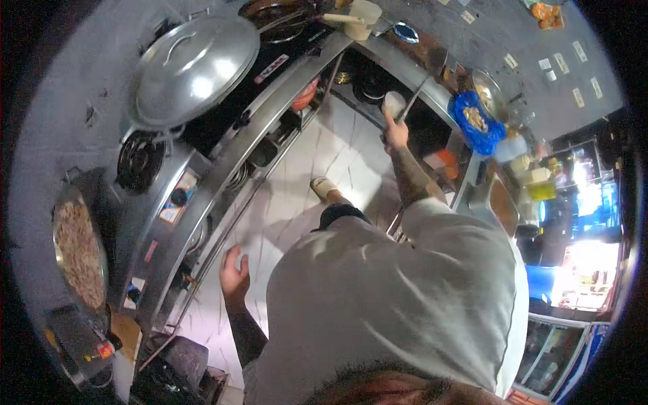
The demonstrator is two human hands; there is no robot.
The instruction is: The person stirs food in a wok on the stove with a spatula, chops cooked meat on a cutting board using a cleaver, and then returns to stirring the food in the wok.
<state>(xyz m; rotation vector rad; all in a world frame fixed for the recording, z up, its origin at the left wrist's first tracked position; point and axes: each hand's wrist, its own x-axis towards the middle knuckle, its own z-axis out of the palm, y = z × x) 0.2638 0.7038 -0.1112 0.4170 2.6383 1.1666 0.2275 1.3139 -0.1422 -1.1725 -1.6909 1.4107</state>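
My right hand (395, 133) is closed, stretched forward beside the counter edge on the right. A long, thin, blade-like utensil (413, 98) sticks up from it, probably a knife. Against the fingers is a small whitish round thing (394, 103), its kind too blurred to tell. My left hand (234, 271) hangs over the floor near the left-hand counter, fingers loosely bent and apart, holding nothing.
A large lidded metal pot (196, 71) stands on the left stove, with a burner (140, 160) beside it. A wide pan of chopped food (79, 250) is farther left. On the right counter lies a blue bag (478, 121) with food. Tiled floor (297, 169) runs between the counters.
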